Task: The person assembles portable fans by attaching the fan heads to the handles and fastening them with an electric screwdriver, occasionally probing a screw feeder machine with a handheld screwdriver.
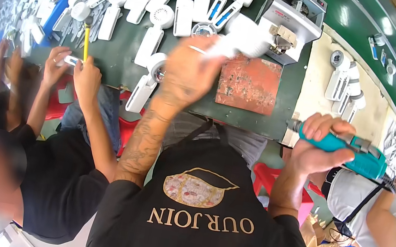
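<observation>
My left hand (189, 72) is raised over the dark green bench, its fingers closed round a white handheld device (242, 38) with a wide head, blurred by motion. That device hangs between the machine and a worn reddish square plate (248, 85). At the right, my right hand (318, 145) grips a teal electric screwdriver (364, 159), its dark tip pointing left, near the bench's front edge. Just left of my left hand lies another white device (141, 93), its handle reaching over the bench edge.
Several white round-headed devices (163, 16) cover the back of the bench. A grey metal machine (301, 20) stands behind the plate. More devices (340, 82) lie on a cream surface at right. At left, a co-worker's hands (87, 80) hold a yellow-handled tool (86, 40) and a small white part.
</observation>
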`<state>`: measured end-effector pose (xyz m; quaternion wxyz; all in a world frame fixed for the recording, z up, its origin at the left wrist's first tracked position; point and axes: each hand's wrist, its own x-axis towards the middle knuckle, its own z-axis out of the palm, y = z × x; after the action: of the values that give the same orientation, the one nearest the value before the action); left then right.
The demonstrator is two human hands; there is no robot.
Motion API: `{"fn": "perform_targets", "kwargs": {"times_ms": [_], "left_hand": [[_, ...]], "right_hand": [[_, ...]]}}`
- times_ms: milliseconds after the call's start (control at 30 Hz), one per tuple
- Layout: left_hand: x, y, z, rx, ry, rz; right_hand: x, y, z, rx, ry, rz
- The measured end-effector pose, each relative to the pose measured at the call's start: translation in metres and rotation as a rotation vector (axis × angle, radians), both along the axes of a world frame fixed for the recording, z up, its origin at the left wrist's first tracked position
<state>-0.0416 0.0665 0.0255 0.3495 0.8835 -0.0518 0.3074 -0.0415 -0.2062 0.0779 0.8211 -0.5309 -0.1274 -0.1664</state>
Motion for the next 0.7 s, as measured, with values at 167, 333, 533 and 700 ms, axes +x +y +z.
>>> {"fn": "perform_targets", "kwargs": {"times_ms": [167, 333, 533, 700], "left_hand": [[0.029, 0.110, -0.010, 0.129, 0.011, 0.429], [0.058, 0.024, 0.028, 0.047, -0.020, 0.236], [0.130, -0.231, -0.011, -0.166, 0.226, -0.560], [0.196, -0.293, -0.034, 0.108, 0.646, -0.345]], "right_hand": [[-0.014, -0.012, -0.010, -0.021, 0.117, -0.113], [-0.019, -0.028, -0.029, -0.154, 0.037, -0.085], [-0.035, -0.038, -0.022, -0.060, 0.019, -0.110], [-0.054, -0.046, -0.024, -0.061, 0.050, -0.101]]}}
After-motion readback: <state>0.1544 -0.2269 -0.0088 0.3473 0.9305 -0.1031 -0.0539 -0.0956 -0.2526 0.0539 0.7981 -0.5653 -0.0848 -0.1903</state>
